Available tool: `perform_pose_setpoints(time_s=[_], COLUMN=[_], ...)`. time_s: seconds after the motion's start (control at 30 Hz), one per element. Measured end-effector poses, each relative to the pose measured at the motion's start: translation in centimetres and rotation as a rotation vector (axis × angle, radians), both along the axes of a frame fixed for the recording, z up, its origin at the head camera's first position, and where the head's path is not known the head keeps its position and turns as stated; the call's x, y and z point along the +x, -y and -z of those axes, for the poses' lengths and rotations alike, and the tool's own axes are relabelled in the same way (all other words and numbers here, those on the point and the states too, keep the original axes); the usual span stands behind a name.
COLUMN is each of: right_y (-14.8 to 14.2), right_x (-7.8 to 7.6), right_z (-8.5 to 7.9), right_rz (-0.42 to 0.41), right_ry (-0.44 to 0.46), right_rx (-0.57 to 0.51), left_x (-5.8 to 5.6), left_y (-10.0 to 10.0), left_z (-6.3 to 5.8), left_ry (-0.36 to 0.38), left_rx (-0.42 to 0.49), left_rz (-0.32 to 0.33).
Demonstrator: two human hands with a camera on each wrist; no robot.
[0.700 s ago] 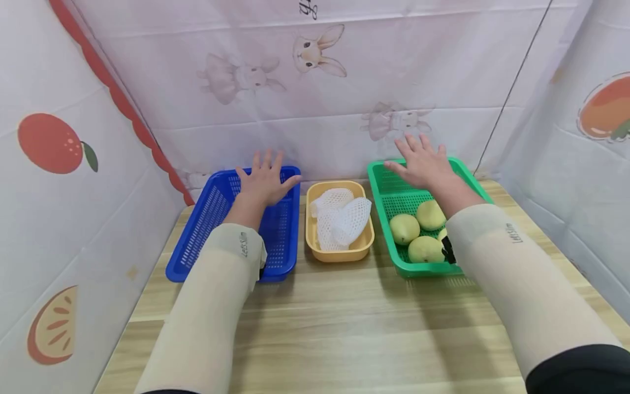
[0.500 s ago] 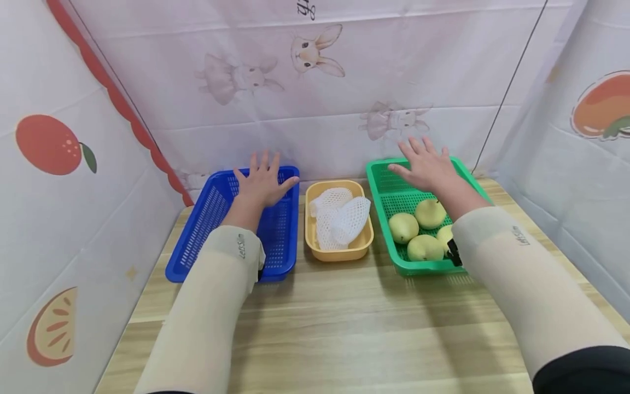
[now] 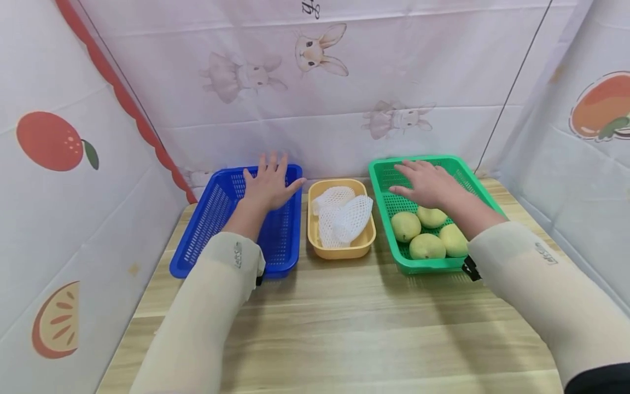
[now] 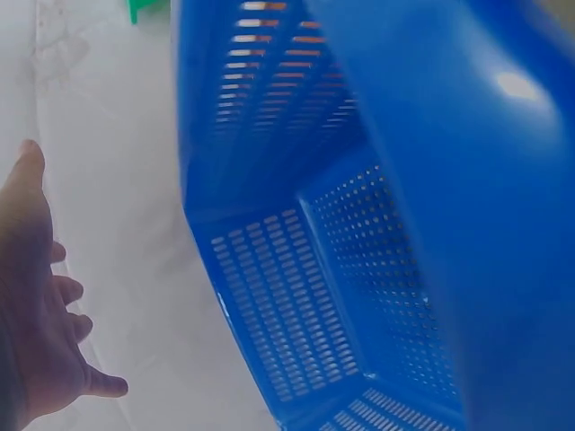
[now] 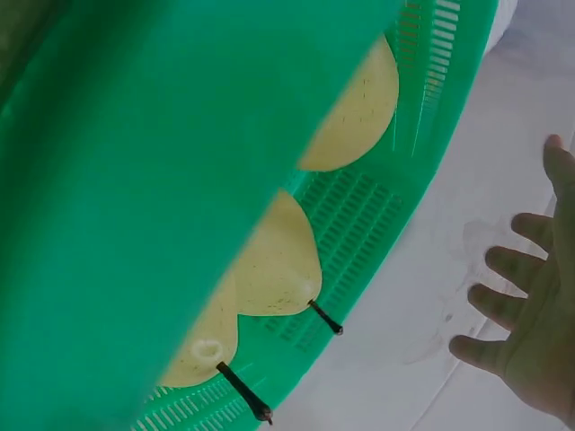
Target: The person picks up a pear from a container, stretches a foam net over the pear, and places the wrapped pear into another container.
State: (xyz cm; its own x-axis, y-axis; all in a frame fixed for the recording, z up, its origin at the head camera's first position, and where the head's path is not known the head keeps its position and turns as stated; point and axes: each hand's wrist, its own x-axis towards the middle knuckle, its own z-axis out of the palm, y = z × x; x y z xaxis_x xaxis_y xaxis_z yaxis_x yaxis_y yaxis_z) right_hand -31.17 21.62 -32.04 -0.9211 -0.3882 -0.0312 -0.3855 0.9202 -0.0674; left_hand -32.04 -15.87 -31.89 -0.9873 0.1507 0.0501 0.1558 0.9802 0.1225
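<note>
My left hand (image 3: 268,189) hovers over the blue basket (image 3: 177,267), fingers spread and holding nothing. In the left wrist view that basket's inside (image 4: 278,305) shows only bare slotted walls and floor. Above the back half of the green basket (image 3: 423,266) is my right hand (image 3: 428,186), its fingers extended and nothing in its grasp. Several pale yellow-green pears (image 3: 427,246) lie toward that basket's near end. Dark stems show on two pears (image 5: 278,260) in the right wrist view. Between the baskets, white foam net sleeves (image 3: 351,219) lie in a small yellow tray (image 3: 339,254).
All three containers stand in a row along the back of a wooden table (image 3: 344,323). Behind them rises a pale cloth wall (image 3: 305,126) printed with rabbits. Cloth panels with fruit pictures (image 3: 49,141) close off both sides.
My right hand has come down and slightly toward me over the green basket, and its forearm has shifted right, uncovering more of the pears. The left hand has barely moved.
</note>
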Motion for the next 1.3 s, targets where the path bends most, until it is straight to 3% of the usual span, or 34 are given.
perform_pose_setpoints(time_s=[0.3, 0.53, 0.83, 1.13, 1.3], right_y=[1.2, 1.5, 1.2, 0.5, 0.4], right_x=[2.4, 4.6, 5.7, 5.9, 5.9], right_z=[0.1, 1.6, 4.0, 5.5, 5.2], right_rz=[-0.103, -0.206, -0.239, -0.302, -0.259], right_ry=[0.061, 0.057, 0.016, -0.112, -0.211], right_rx=[0.033, 0.047, 0.042, 0.032, -0.008], left_x=[1.9, 3.8, 6.9, 9.9, 10.8], left_y=[-1.1, -2.4, -4.0, -5.8, -6.7], left_z=[-0.7, -0.8, 0.2, 1.7, 2.6], left_ry=[0.001, 0.008, 0.000, -0.083, -0.099], left_rx=[-0.012, -0.051, -0.045, -0.007, 0.037], left_rz=[0.055, 0.103, 0.182, 0.291, 0.321])
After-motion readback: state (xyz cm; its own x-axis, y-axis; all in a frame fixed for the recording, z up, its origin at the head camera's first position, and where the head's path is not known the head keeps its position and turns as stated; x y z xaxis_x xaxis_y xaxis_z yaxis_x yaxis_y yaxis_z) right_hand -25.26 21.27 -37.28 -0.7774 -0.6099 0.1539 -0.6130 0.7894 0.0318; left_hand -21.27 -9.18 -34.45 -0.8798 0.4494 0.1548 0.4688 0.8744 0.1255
